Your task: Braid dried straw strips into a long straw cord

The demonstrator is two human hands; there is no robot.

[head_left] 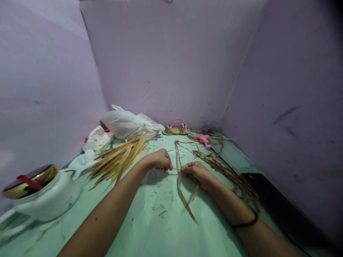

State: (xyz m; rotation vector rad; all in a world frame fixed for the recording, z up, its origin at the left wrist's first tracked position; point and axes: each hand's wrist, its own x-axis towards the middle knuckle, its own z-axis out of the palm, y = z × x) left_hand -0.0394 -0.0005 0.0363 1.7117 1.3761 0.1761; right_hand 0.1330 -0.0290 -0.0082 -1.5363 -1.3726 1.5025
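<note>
Head view: pinching a straight tan strand (176, 169) in the left hand (160, 159) and, in the right hand (197, 172), the near end of a plaited-looking fiber cord (178, 152). Noted cord as narrow, knobbly, tan-brown; running up the green bench (187, 242) from between the hands, then bending right. Observed trailing nearward: flat, yellowish loose strip (185, 202), tapering to a point.

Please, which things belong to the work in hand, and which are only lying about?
Seemingly in the work:
thin strip, between left hand and right hand
twisted cord
dry strips, piled

Seemingly lying about:
white bag
white pot
pink glue gun
</note>
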